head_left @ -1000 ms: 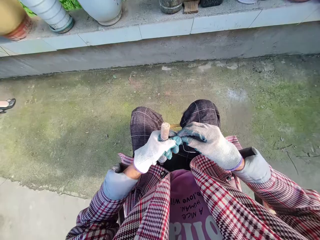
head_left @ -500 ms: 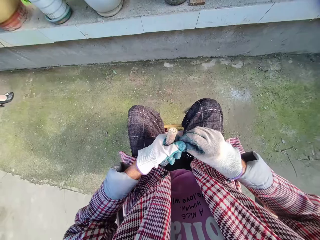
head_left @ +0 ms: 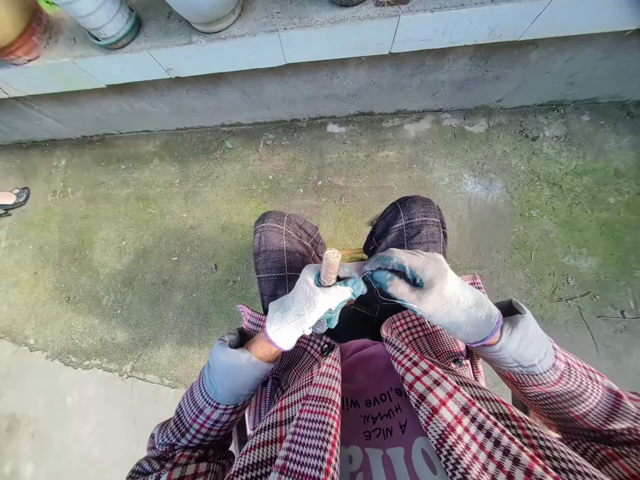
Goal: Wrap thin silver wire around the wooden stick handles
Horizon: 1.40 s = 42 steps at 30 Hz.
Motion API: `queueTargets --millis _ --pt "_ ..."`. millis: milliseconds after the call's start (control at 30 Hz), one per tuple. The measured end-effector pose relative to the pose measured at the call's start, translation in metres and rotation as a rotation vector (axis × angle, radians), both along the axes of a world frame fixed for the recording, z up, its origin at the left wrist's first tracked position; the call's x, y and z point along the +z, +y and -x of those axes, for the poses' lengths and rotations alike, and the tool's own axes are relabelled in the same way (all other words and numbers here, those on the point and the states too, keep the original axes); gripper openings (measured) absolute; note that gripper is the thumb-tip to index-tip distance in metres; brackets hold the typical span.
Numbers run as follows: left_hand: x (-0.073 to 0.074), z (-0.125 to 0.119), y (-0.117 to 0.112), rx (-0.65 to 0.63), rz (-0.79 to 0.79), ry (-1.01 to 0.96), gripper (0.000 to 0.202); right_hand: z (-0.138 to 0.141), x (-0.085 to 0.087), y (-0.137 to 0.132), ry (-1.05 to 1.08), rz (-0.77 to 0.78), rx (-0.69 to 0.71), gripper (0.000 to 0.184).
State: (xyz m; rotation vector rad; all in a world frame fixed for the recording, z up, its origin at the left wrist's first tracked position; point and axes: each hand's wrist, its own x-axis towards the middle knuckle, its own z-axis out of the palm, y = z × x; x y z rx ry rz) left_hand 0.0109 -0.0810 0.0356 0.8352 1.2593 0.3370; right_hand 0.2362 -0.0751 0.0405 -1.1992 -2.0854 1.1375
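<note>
My left hand [head_left: 307, 301], in a white glove with teal-coated fingers, is closed around a short wooden stick [head_left: 330, 268]. The stick's pale, rough end points up out of the fist, and thin strands seem to circle it. To the right, my right hand [head_left: 425, 285], gloved the same way but greyer, is bent into a pinch. A thin pale thread [head_left: 379, 293] runs near its fingertips; whether it is string or wire I cannot tell. A small gap separates the two hands, above my lap. The lower part of the stick is hidden.
My knees [head_left: 407, 223] in checked trousers lie just beyond my hands. Ahead is a mossy concrete floor [head_left: 175, 200], then a low tiled ledge [head_left: 340, 41] with several plant pots, among them a white pot [head_left: 207, 12]. Another person's shoe [head_left: 17, 197] shows at far left.
My left hand and the stick have shifted slightly left, and the stick looks more upright. My right hand has drawn apart from the left, with the thread showing more clearly by its fingers.
</note>
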Motion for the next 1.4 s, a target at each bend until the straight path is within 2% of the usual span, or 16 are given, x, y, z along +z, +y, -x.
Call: queueTargets --millis 67,100,233,333,433,533,633,800,867,967,1100,1200,1233,1300,1400 --pt "0.003 -0.001 0.001 0.007 -0.036 0.059 0.018 -0.002 0.002 0.001 0.029 0.057 -0.002 0.024" --pt "0.004 -0.001 0.001 0.005 -0.057 0.073 0.018 -0.002 0.002 0.001 0.025 0.027 0.007 0.023" --pt "0.002 -0.003 -0.001 -0.041 -0.127 0.080 0.016 0.003 -0.005 -0.004 -0.125 -0.249 0.079 0.020" --pt "0.000 -0.006 -0.004 -0.018 -0.129 0.103 0.012 0.008 -0.013 -0.009 -0.266 -0.404 0.092 0.019" --pt "-0.003 -0.011 -0.005 0.044 -0.110 0.120 0.008 0.011 -0.017 -0.011 -0.368 -0.504 0.085 0.017" --pt "-0.006 -0.014 -0.007 0.031 -0.105 0.107 0.007 0.013 -0.018 -0.011 -0.439 -0.535 0.072 0.015" --pt "-0.006 -0.016 -0.009 0.002 -0.107 0.103 0.006 0.013 -0.020 -0.010 -0.344 -0.428 0.043 0.011" --pt "0.000 -0.015 -0.014 -0.041 -0.121 0.115 0.008 0.012 -0.022 -0.006 -0.189 0.001 -0.037 0.008" --pt "0.002 -0.015 -0.014 -0.056 -0.185 0.137 0.011 0.012 -0.025 -0.006 -0.225 -0.001 -0.053 0.009" --pt "0.000 -0.016 -0.012 -0.069 -0.253 0.128 0.015 0.014 -0.032 -0.006 -0.320 -0.088 -0.051 0.010" --pt "-0.009 -0.016 -0.009 -0.071 -0.162 0.104 0.009 0.017 -0.043 -0.003 -0.432 -0.132 -0.064 0.011" --pt "-0.009 -0.014 -0.010 -0.072 -0.117 0.120 0.007 0.013 -0.053 0.006 -0.487 -0.166 -0.088 0.009" --pt "-0.007 -0.013 -0.011 -0.088 -0.106 0.123 0.008 0.007 -0.056 0.011 -0.480 -0.154 -0.119 0.009" --pt "0.001 -0.009 -0.013 -0.128 -0.096 0.118 0.011 -0.008 -0.061 0.024 -0.403 -0.076 -0.268 0.008" --pt "0.011 -0.005 -0.012 -0.149 -0.098 0.055 0.013 -0.033 -0.062 0.042 -0.083 0.135 -0.619 0.010"
